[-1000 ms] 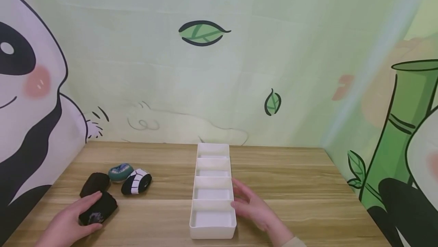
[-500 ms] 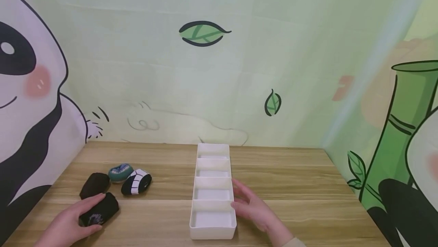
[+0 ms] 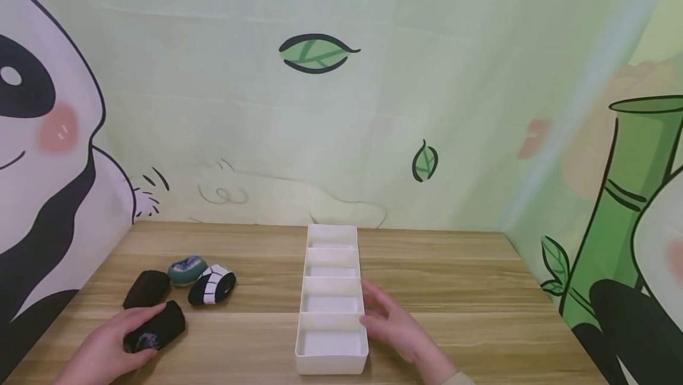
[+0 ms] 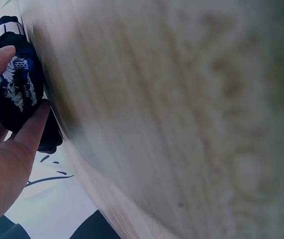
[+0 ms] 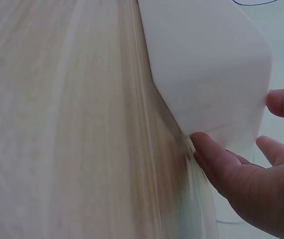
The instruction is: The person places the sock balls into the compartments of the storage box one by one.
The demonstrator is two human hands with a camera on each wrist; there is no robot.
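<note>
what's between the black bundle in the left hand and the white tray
Bare tabletop lies between the black bundle and the white tray, in the head view.

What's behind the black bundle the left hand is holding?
Behind the black bundle in the left hand sits a dark bundle, then a teal bundle and a black-and-white bundle farther back. The hand and held bundle hide part of the dark one's near edge.

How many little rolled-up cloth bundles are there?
4: a black bundle with a pale print, held in the left hand; a dark bundle just behind it; a teal bundle farther back; and a black-and-white bundle beside the teal one. None seems hidden.
</note>
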